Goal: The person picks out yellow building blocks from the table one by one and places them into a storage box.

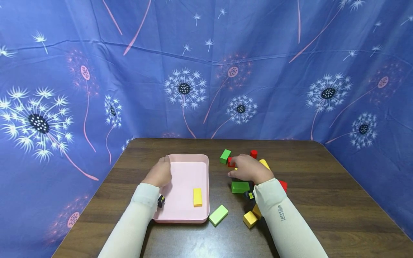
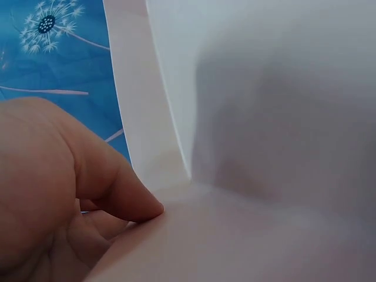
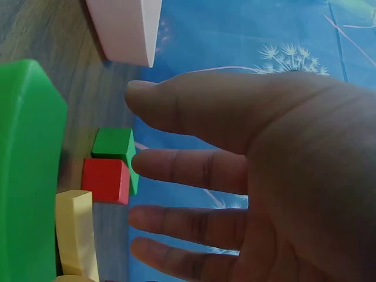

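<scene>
My left hand (image 1: 160, 172) pinches the left wall of a pink tray (image 1: 183, 220), thumb inside and fingers outside, as the left wrist view shows. A yellow block (image 1: 197, 197) lies in the tray. My right hand (image 1: 248, 167) hovers over a cluster of blocks, its fingers extended and holding nothing. Near its fingertips in the right wrist view are a red block (image 3: 106, 180), a green block (image 3: 113, 142) and a pale yellow block (image 3: 76, 229). A larger green block (image 1: 240, 187) sits below the hand in the head view. My right hand and sleeve hide part of the cluster.
A light green block (image 1: 218, 215) lies just right of the tray. Yellow cubes (image 1: 250, 219) sit nearer me beside the right sleeve. A red cylinder (image 1: 254, 153) stands behind the right hand. A blue dandelion-print cloth (image 1: 200, 89) hangs behind the wooden table (image 1: 338, 200).
</scene>
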`<state>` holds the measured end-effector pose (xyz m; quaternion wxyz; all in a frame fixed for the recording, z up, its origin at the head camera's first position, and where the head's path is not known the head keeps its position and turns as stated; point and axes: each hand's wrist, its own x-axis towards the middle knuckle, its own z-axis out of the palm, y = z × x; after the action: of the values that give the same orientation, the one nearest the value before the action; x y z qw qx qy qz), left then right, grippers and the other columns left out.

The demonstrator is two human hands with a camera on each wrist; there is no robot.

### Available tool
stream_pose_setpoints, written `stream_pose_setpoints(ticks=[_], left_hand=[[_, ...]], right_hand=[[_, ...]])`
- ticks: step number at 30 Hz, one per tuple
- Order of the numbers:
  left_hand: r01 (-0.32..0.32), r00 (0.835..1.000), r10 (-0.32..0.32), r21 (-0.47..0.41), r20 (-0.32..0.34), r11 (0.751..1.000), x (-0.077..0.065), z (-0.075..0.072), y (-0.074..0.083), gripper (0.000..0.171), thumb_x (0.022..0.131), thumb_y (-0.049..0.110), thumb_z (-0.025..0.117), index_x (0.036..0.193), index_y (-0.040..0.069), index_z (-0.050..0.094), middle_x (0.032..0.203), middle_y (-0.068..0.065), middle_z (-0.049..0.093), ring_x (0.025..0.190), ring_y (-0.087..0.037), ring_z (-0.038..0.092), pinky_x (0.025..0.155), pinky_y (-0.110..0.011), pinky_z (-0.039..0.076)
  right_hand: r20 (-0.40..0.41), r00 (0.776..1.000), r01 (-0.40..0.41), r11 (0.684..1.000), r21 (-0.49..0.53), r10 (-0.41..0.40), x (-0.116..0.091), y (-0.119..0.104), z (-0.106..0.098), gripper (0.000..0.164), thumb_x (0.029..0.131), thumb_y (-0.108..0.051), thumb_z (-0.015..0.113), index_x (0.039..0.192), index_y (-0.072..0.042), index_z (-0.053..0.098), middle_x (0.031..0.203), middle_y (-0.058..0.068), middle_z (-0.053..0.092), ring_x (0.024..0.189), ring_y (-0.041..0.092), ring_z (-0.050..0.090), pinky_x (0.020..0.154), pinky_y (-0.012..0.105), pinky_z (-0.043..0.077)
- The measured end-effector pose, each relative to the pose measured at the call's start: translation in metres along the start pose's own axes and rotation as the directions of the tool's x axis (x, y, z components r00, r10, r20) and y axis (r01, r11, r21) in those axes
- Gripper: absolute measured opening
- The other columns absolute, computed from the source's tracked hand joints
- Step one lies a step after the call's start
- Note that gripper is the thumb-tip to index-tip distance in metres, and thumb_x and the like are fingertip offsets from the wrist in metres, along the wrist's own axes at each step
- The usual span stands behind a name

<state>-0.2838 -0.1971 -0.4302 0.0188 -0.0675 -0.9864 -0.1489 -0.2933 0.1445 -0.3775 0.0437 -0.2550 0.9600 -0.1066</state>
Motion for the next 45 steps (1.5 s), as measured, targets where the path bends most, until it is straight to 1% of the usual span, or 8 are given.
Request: stream_pose_setpoints(ticks=[7, 16, 19, 26, 32, 37, 41, 45], left_hand=[[-0.011, 1.0, 0.011, -0.004, -0.002, 1.0, 0.0, 0.0, 0.0, 0.06, 0.088, 0.0, 0.046, 0.139, -0.018, 0.018, 0.139, -0.036, 0.03, 0.122, -0.042, 0.037, 0.104, -0.05, 0.034], [-0.006, 1.0, 0.006, -0.007, 0.003, 1.0, 0.002, -0.001, -0.001, 0.062, 0.088, 0.001, 0.046, 0.14, -0.017, 0.016, 0.14, -0.035, 0.029, 0.122, -0.041, 0.036, 0.104, -0.05, 0.033], [-0.002, 1.0, 0.002, -0.011, 0.002, 1.0, 0.003, -0.002, -0.001, 0.062, 0.089, 0.001, 0.046, 0.14, -0.016, 0.017, 0.14, -0.034, 0.028, 0.123, -0.041, 0.035, 0.105, -0.05, 0.032], [-0.034, 0.999, 0.034, 0.013, -0.025, 0.999, 0.003, -0.002, 0.001, 0.061, 0.085, -0.002, 0.046, 0.137, -0.02, 0.019, 0.137, -0.037, 0.032, 0.124, -0.042, 0.035, 0.106, -0.05, 0.032], [-0.033, 0.999, 0.034, 0.01, -0.013, 0.999, 0.003, -0.002, 0.002, 0.06, 0.087, -0.001, 0.044, 0.138, -0.019, 0.018, 0.138, -0.036, 0.03, 0.124, -0.042, 0.034, 0.106, -0.05, 0.032], [-0.022, 1.0, 0.022, -0.003, -0.003, 1.0, 0.005, 0.0, 0.001, 0.06, 0.087, -0.001, 0.044, 0.139, -0.018, 0.018, 0.139, -0.036, 0.029, 0.124, -0.042, 0.034, 0.106, -0.05, 0.031], [-0.025, 1.0, 0.025, -0.009, 0.006, 1.0, 0.005, 0.003, -0.001, 0.061, 0.088, 0.0, 0.044, 0.139, -0.018, 0.017, 0.14, -0.036, 0.028, 0.125, -0.041, 0.033, 0.106, -0.05, 0.03], [-0.012, 1.0, 0.012, -0.015, 0.002, 1.0, 0.002, 0.002, -0.002, 0.062, 0.088, 0.0, 0.044, 0.14, -0.017, 0.015, 0.14, -0.035, 0.028, 0.124, -0.041, 0.034, 0.106, -0.05, 0.031]], right_hand=[[0.012, 0.999, -0.031, 0.999, 0.011, 0.031, 0.0, 0.004, 0.001, 0.051, 0.082, -0.037, 0.071, 0.12, -0.004, 0.06, 0.112, 0.012, 0.059, 0.099, 0.025, 0.053, 0.085, 0.046, 0.049], [-0.015, 0.999, -0.033, 0.999, -0.005, 0.033, 0.0, 0.007, 0.001, 0.05, 0.082, -0.037, 0.071, 0.118, -0.004, 0.06, 0.109, 0.011, 0.059, 0.098, 0.025, 0.053, 0.084, 0.044, 0.05], [-0.025, 0.998, -0.051, 0.999, -0.011, 0.051, 0.001, 0.008, 0.002, 0.055, 0.081, -0.036, 0.072, 0.122, -0.003, 0.057, 0.111, 0.012, 0.058, 0.101, 0.028, 0.051, 0.084, 0.046, 0.049], [-0.043, 0.994, -0.101, 0.995, -0.007, 0.1, 0.003, 0.013, 0.006, 0.061, 0.079, -0.039, 0.072, 0.126, -0.004, 0.055, 0.113, 0.013, 0.055, 0.101, 0.031, 0.049, 0.084, 0.048, 0.049], [-0.015, 0.99, -0.142, 0.99, 0.005, 0.142, 0.001, 0.015, 0.006, 0.063, 0.081, -0.038, 0.072, 0.129, -0.003, 0.052, 0.119, 0.017, 0.052, 0.106, 0.036, 0.047, 0.087, 0.051, 0.047], [-0.003, 0.986, -0.168, 0.986, 0.006, 0.168, 0.0, 0.017, 0.007, 0.064, 0.081, -0.038, 0.071, 0.13, -0.002, 0.05, 0.12, 0.02, 0.05, 0.104, 0.039, 0.047, 0.084, 0.052, 0.048], [0.009, 0.98, -0.197, 0.98, 0.006, 0.197, 0.001, 0.02, 0.011, 0.066, 0.08, -0.04, 0.071, 0.131, -0.004, 0.05, 0.123, 0.02, 0.05, 0.105, 0.039, 0.047, 0.085, 0.052, 0.049], [0.017, 0.98, -0.197, 0.98, 0.009, 0.197, 0.001, 0.019, 0.011, 0.065, 0.08, -0.04, 0.072, 0.13, -0.003, 0.051, 0.121, 0.018, 0.051, 0.103, 0.035, 0.049, 0.083, 0.051, 0.05]])
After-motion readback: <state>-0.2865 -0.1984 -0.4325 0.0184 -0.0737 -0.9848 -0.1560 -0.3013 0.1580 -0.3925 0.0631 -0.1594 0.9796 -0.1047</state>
